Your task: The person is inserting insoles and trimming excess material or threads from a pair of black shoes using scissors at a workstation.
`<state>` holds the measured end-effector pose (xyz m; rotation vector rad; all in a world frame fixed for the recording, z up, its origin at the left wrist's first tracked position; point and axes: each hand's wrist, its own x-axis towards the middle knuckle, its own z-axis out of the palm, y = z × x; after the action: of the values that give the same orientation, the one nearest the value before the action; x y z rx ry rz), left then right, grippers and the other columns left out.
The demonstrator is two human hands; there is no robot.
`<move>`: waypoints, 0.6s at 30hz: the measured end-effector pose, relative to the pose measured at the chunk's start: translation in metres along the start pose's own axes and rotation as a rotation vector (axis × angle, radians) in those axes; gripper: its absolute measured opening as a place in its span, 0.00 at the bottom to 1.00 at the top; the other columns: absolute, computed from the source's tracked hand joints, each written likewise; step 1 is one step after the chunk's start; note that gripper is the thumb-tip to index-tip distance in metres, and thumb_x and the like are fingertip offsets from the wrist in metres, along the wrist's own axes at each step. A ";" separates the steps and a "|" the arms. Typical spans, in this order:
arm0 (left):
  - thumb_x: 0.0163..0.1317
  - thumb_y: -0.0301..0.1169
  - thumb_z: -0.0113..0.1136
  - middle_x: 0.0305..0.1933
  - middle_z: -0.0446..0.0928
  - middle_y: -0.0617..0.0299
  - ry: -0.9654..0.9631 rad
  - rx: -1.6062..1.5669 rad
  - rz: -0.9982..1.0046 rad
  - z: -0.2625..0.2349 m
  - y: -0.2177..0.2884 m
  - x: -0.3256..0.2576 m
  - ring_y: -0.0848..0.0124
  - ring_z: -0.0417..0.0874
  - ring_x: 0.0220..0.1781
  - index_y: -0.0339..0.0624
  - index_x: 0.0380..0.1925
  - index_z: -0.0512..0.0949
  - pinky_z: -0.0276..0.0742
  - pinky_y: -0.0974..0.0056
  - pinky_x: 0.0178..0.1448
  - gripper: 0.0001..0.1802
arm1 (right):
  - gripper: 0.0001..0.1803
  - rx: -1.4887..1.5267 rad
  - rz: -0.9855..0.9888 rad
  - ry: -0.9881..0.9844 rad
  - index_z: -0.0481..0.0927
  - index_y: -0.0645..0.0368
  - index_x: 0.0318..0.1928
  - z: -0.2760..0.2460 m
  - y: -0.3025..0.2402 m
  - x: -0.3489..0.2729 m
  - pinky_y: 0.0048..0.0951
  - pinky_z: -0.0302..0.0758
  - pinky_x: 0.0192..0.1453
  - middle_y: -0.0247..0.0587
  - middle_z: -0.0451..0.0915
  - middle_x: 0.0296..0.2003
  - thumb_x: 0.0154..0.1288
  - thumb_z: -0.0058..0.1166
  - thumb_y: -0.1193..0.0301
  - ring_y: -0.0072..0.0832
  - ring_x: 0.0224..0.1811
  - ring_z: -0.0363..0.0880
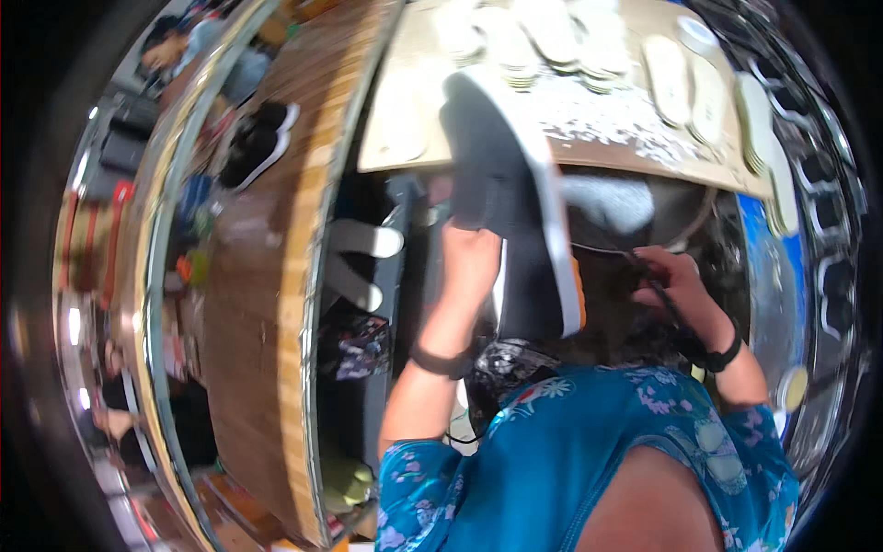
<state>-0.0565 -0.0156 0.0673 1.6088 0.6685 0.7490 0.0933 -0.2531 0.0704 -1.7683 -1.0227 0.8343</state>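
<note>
My left hand [471,262] is closed around a black shoe [533,276] with a white sole edge, held lengthwise in front of me. The shoe is blurred along its far part, and a small orange patch shows on its near right side. To its right, my right hand [679,283] has its fingers closed on a slim dark tool [660,293]. A thin, pale, curved line runs from near that hand toward the shoe; I cannot make out the tool's kind or whether it touches the shoe.
Ahead, a board [570,152] carries stacked pale insoles [667,81], white scraps [589,115] and a roll of tape [697,35]. Black shoes [832,294] line a rack at right. On a brown surface [248,368] at left sit black sneakers [258,147]. People [198,55] are beyond.
</note>
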 end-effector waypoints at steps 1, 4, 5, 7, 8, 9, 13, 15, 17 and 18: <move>0.47 0.20 0.48 0.25 0.77 0.58 0.051 0.093 0.033 -0.022 0.019 -0.006 0.74 0.76 0.32 0.29 0.27 0.75 0.70 0.68 0.38 0.08 | 0.27 0.191 0.271 -0.048 0.72 0.59 0.50 -0.005 -0.008 0.001 0.20 0.67 0.22 0.34 0.75 0.21 0.48 0.63 0.67 0.20 0.20 0.72; 0.44 0.17 0.50 0.28 0.76 0.58 0.222 0.304 0.136 -0.138 0.022 -0.044 0.74 0.75 0.28 0.31 0.29 0.75 0.71 0.68 0.31 0.09 | 0.23 0.232 0.370 -0.092 0.72 0.57 0.50 -0.005 -0.018 0.010 0.18 0.62 0.17 0.32 0.72 0.16 0.51 0.60 0.70 0.17 0.14 0.69; 0.45 0.19 0.52 0.29 0.74 0.58 0.405 0.209 -0.194 -0.158 0.050 -0.052 0.75 0.74 0.28 0.31 0.29 0.73 0.72 0.68 0.32 0.08 | 0.23 0.227 0.368 -0.075 0.72 0.57 0.50 -0.007 -0.014 0.013 0.18 0.62 0.17 0.32 0.72 0.16 0.51 0.60 0.70 0.17 0.14 0.69; 0.50 0.30 0.55 0.22 0.74 0.60 0.363 0.825 -0.333 -0.244 0.064 -0.065 0.76 0.72 0.26 0.29 0.26 0.75 0.70 0.67 0.31 0.12 | 0.23 0.127 0.398 -0.074 0.73 0.58 0.50 -0.009 -0.006 0.016 0.18 0.62 0.16 0.31 0.71 0.16 0.52 0.61 0.68 0.17 0.15 0.69; 0.50 0.33 0.57 0.21 0.75 0.58 0.514 0.875 -0.374 -0.271 0.075 -0.076 0.75 0.72 0.26 0.28 0.24 0.75 0.70 0.65 0.31 0.14 | 0.23 0.137 0.392 -0.050 0.73 0.58 0.50 -0.006 -0.007 0.022 0.18 0.62 0.16 0.31 0.71 0.16 0.52 0.61 0.68 0.17 0.15 0.69; 0.52 0.37 0.56 0.24 0.76 0.53 0.600 0.908 -0.375 -0.298 0.081 -0.086 0.70 0.73 0.27 0.27 0.30 0.74 0.71 0.62 0.32 0.19 | 0.24 0.134 0.393 -0.090 0.73 0.58 0.50 -0.003 -0.011 0.029 0.19 0.62 0.16 0.32 0.72 0.16 0.52 0.62 0.67 0.17 0.15 0.70; 0.59 0.42 0.50 0.40 0.73 0.51 0.722 1.052 -0.352 -0.477 0.083 -0.118 0.64 0.73 0.39 0.29 0.44 0.70 0.69 0.62 0.45 0.24 | 0.26 0.152 0.396 -0.149 0.72 0.61 0.50 0.011 -0.015 0.047 0.20 0.64 0.18 0.34 0.73 0.17 0.52 0.63 0.62 0.17 0.16 0.70; 0.62 0.41 0.47 0.48 0.71 0.53 0.676 0.987 -0.228 -0.532 0.071 -0.139 0.64 0.72 0.47 0.31 0.50 0.68 0.67 0.64 0.52 0.24 | 0.29 0.052 0.381 -0.149 0.72 0.61 0.49 0.004 -0.016 0.048 0.24 0.68 0.23 0.39 0.75 0.19 0.50 0.63 0.58 0.21 0.18 0.73; 0.65 0.38 0.45 0.47 0.72 0.56 0.583 0.385 -0.053 -0.530 0.061 -0.119 0.69 0.72 0.46 0.33 0.52 0.67 0.69 0.66 0.50 0.22 | 0.29 0.010 0.406 -0.104 0.73 0.61 0.49 -0.008 -0.008 0.039 0.25 0.69 0.25 0.40 0.76 0.21 0.50 0.63 0.57 0.22 0.19 0.74; 0.65 0.38 0.45 0.47 0.72 0.56 0.570 0.378 -0.045 -0.517 0.047 -0.069 0.69 0.72 0.46 0.33 0.52 0.67 0.69 0.66 0.50 0.22 | 0.30 -0.039 0.414 -0.108 0.73 0.61 0.48 -0.011 -0.003 0.038 0.26 0.71 0.27 0.42 0.77 0.22 0.50 0.63 0.56 0.24 0.20 0.75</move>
<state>-0.5001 0.2450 0.1651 1.7137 1.3149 1.1117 0.1186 -0.2221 0.0730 -2.0207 -0.7515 1.1817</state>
